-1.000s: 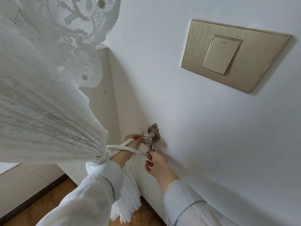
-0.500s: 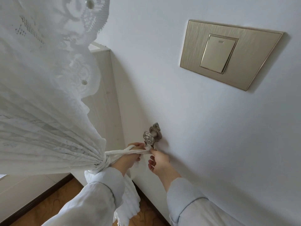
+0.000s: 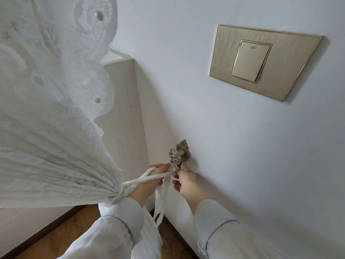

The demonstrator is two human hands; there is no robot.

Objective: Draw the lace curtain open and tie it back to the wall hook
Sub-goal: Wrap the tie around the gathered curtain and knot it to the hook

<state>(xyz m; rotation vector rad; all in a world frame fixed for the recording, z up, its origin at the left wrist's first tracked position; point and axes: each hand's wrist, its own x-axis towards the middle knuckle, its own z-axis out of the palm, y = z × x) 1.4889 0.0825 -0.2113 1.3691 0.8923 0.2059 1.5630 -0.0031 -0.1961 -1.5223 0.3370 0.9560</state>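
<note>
The wall hook [image 3: 178, 153], a dull metal peg with a rose-shaped knob on an ornate round plate, serves as the landmark. Both hands meet just below it, reaching in from the near side on long pale sleeves.

The left hand [image 3: 155, 175] sits below and to the left of the hook, palm turned away, its fingers curled closed around the white fabric tie-back [image 3: 147, 179], with the fingertips up against the underside of the hook's knob. Its forearm runs back down and to the left, passing beside the gathered waist of the curtain.

The right hand [image 3: 184, 181] is directly under the hook, close to the wall [image 3: 224, 146], knuckles toward the wall. Its thumb and forefinger pinch the end of the tie-back right at the hook's lower prong, while the other fingers are bent loosely and hold nothing. Whether the tie is already looped over the prong cannot be told.

From the hands, the twisted strands of the tie-back stretch taut down and left of the hook to the lace curtain [image 3: 52, 128], which is bunched tightly where the tie wraps it and fans out wide to the upper left. Loose ends of the tie hang straight down below the hook toward the wooden floor [image 3: 59, 232].

Up and to the right of the hook, a brushed gold light switch [image 3: 261, 60] is set in the wall.
</note>
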